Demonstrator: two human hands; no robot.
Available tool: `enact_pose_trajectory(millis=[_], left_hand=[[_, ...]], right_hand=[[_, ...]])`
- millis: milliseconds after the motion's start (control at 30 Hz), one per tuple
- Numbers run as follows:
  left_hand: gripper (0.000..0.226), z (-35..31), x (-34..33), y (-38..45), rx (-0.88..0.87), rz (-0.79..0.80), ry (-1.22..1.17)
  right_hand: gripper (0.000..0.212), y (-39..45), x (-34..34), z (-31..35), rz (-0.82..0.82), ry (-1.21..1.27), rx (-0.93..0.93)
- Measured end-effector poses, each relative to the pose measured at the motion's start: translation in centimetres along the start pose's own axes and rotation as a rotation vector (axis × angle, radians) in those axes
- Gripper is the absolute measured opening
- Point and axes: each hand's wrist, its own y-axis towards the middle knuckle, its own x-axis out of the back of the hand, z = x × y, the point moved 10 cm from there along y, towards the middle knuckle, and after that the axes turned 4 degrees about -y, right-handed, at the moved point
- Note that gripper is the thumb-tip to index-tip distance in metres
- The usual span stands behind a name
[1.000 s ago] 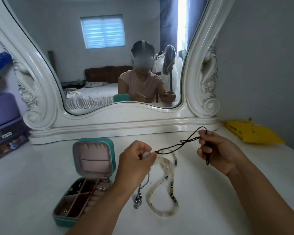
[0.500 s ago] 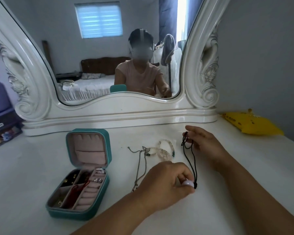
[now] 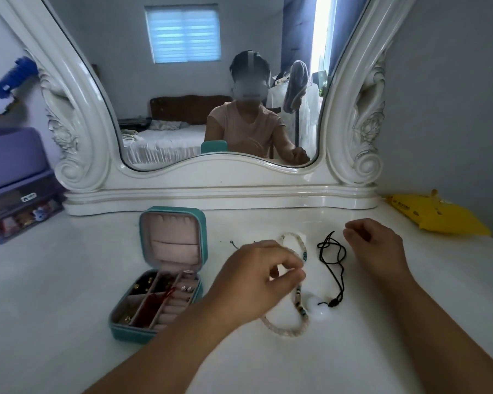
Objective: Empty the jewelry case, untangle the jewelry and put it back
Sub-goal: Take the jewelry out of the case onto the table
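The white worktop (image 3: 353, 351) before the mirror (image 3: 211, 95) carried the open jewelry case (image 3: 165, 268), a bead strand (image 3: 298, 305) and, just beside it, a black cord pendant (image 3: 332, 265) laid loose. The left hand (image 3: 256, 282) hovered over the beads, its grip nearly pinched but on nothing I could make out, while the right hand (image 3: 379, 248) rested loosely curled and empty by the cord. Best to lift the beads by one end, well clear of the cord, so they would not snag again.

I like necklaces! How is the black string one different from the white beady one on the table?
The black cord necklace is a thin dark string carrying one big white bead; the beaded necklace is pale beads all along, with some coloured ones. The cord lies free beside the right hand; the left hand covers part of the beaded one. Both lie on the white table.
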Motion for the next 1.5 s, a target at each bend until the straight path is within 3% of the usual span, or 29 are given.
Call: enact_pose_trajectory(millis=[67,167,333,400,467,567,700,867,1100,1300,1400,1500], left_hand=[[0.002,0.3,4.5,-0.7,0.006,-0.166,-0.021],[0.015,2.4,11.6,-2.9,0.108,-0.439,0.01],[0.006,9.2,19.7,-7.4,0.332,-0.77,0.017],[0.023,12.9,19.2,-7.6,0.46,-0.672,-0.141],[0.033,15.6,16.3,-7.1,0.562,-0.466,-0.433],[0.023,16.9,13.3,-7.3,0.619,-0.33,-0.586],[0.012,17.0,14.0,-7.4,0.591,-0.402,-0.311],[0.017,16.5,14.5,-7.9,0.59,-0.408,-0.142],[0.015,16.3,14.9,-7.9,0.56,-0.428,-0.181],[0.016,16.4,15.3,-7.8,0.573,-0.437,-0.178],[0.031,16.1,16.4,-8.4,0.575,-0.52,-0.167],[0.039,13.1,19.0,-9.8,0.451,-0.744,-0.045]], right_hand=[[0.01,-0.7,-0.2,1.1,0.0,0.064,0.048],[0.011,-1.7,-1.5,3.5,0.088,0.114,0.114],[0.01,-4.1,-5.6,9.5,0.293,-0.042,0.342],[0.009,-5.8,-7.4,12.0,0.379,-0.017,0.416],[0.008,-7.7,-9.2,14.1,0.449,0.017,0.472],[0.011,-10.5,-11.9,16.8,0.531,0.037,0.57],[0.011,-13.3,-15.7,18.3,0.673,-0.056,0.701],[0.019,-13.2,-17.7,17.7,0.688,-0.14,0.643],[0.018,-12.3,-17.7,16.6,0.657,-0.103,0.481],[0.011,-13.7,-18.4,18.7,0.68,-0.237,0.651],[0.012,-12.9,-18.3,17.3,0.723,-0.099,0.485],[0.014,-12.2,-17.7,15.5,0.711,0.073,0.34]])
